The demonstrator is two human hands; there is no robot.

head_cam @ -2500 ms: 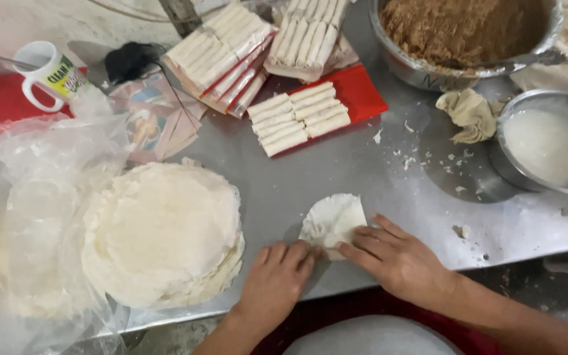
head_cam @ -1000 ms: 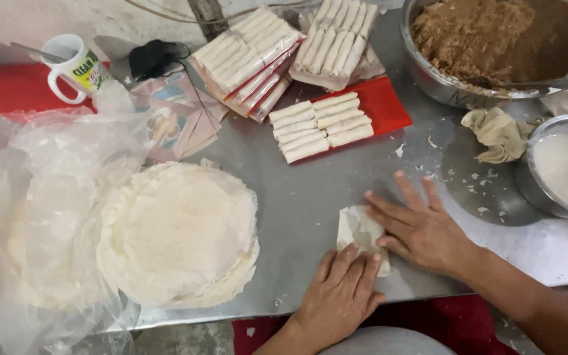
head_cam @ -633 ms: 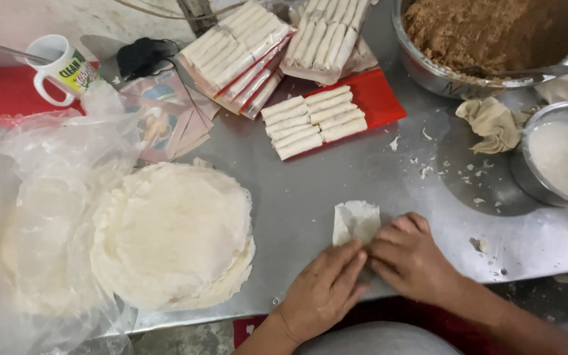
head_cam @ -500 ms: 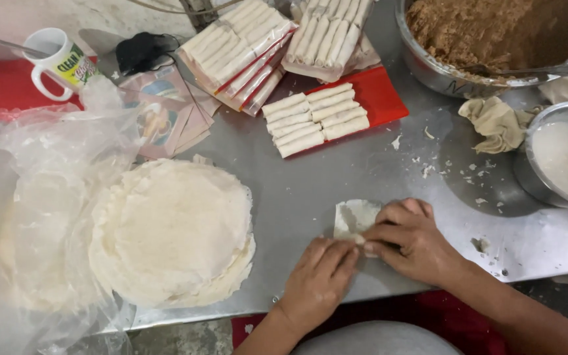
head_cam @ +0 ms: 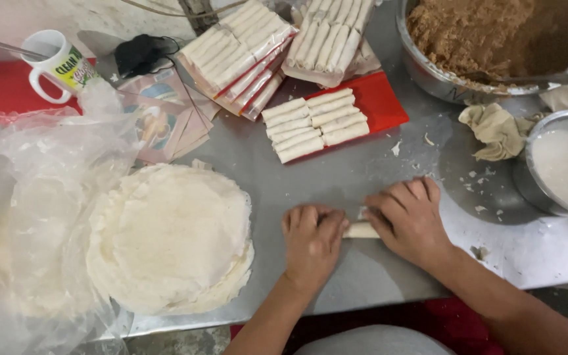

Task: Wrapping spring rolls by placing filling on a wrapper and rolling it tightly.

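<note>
My left hand (head_cam: 311, 240) and my right hand (head_cam: 410, 217) lie palm down side by side on a metal table (head_cam: 363, 177), both pressing on a thin pale roll of wrapper (head_cam: 361, 230). Only the short middle part of the roll shows between the hands; its ends are hidden under the fingers. To the left lies a round stack of white wrappers (head_cam: 169, 236). Beyond the hands, several finished rolls (head_cam: 315, 125) lie in a row on a red tray (head_cam: 379, 102).
A metal bowl of brown filling (head_cam: 494, 36) stands at the far right, with a bowl of white paste (head_cam: 567, 167) and a crumpled cloth (head_cam: 497, 128) below it. More rolls in packs (head_cam: 241, 49), a white mug (head_cam: 57, 66) and a clear plastic bag (head_cam: 27, 217) occupy the left and back.
The flat folded wrapper has been rolled toward me into a thin cylinder. Both hands moved from folding its edges to lying flat over the roll.
</note>
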